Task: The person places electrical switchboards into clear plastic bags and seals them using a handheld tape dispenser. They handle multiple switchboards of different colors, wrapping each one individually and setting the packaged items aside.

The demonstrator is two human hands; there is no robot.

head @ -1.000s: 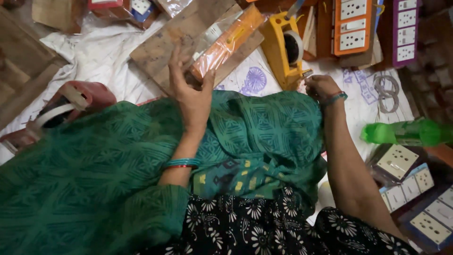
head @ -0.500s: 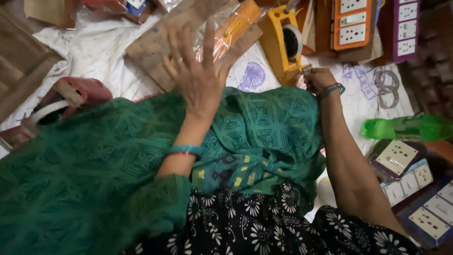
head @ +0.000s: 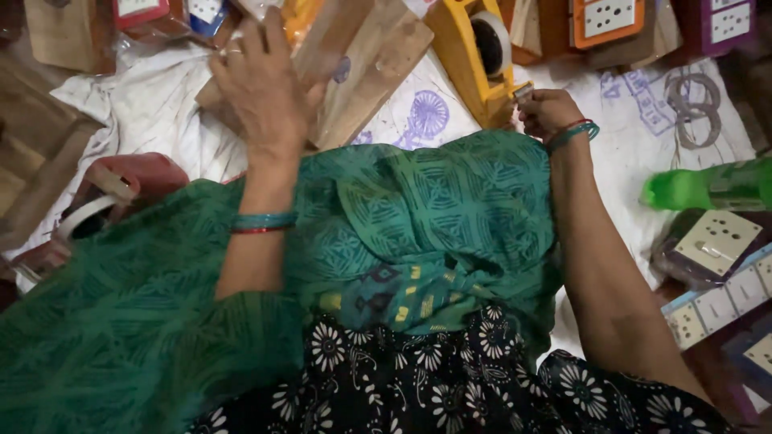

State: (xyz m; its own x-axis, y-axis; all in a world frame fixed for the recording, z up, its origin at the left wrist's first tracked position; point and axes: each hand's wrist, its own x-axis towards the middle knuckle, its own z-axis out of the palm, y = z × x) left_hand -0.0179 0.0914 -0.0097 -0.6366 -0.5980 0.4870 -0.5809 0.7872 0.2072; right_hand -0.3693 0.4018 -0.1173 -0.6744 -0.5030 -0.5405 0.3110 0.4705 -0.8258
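Take the yellow tape dispenser [head: 474, 60] as your reference. It stands on a white printed cloth [head: 145, 120], with its roll of tape showing at the top.

Your right hand [head: 547, 112] is at the near right corner of the dispenser, touching its low front end. The fingers are curled in and pinch at the cutter end; whether a strip of tape sits between them cannot be told. A green and red bangle circles that wrist.

Your left hand [head: 261, 88] lies well to the left of the dispenser. It presses palm down on a clear plastic packet [head: 322, 56] that rests on a wooden board [head: 378, 68]. The fingers are spread flat, not gripping. An orange item shows inside the packet, above the hand. The board lies just beside the left side of the dispenser, tilted on the cloth.

A green patterned cloth [head: 418, 225] covers your lap, below the dispenser. To the right of the dispenser lie an orange switch board [head: 607, 20], a green bottle [head: 708, 189] and several white socket plates [head: 716, 241]. A red tape dispenser [head: 112, 189] lies far to the left.
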